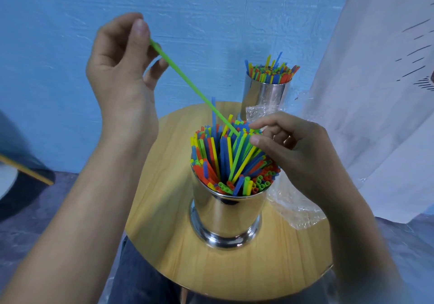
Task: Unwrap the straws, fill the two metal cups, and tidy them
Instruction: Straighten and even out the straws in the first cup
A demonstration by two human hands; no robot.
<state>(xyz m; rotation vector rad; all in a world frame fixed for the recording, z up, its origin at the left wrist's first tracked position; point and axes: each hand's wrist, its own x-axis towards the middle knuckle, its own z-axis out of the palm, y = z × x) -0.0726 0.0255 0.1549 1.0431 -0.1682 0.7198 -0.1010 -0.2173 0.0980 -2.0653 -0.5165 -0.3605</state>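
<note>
Pinching the top end of a green straw (187, 85) between thumb and forefinger, the left hand (119, 68) is raised up and to the left of the near cup (225, 214). That straw slants down to the right, and its lower end sits among the tips of the straws (223, 158) packed in the near cup, toward the cup's right side. These straws are red, blue, yellow and green; they fan outward above the rim, and one blue straw stands taller than the rest.

The right hand (298, 153) is at the near cup's right side, fingers curled, with forefinger and thumb tips against the straw tips. Whether it grasps any of them I cannot tell.

The near cup stands upright on the round wooden counter (164, 233). Behind it, at the counter's back edge, stands the far cup (265, 94), also upright and full of coloured straws. A clear wrapper (293, 205) lies crumpled on the counter to the right of the near cup, under the right wrist. A blue wall (70, 10) rises behind the cup, and a white cloth (375, 92) hangs to its right.
</note>
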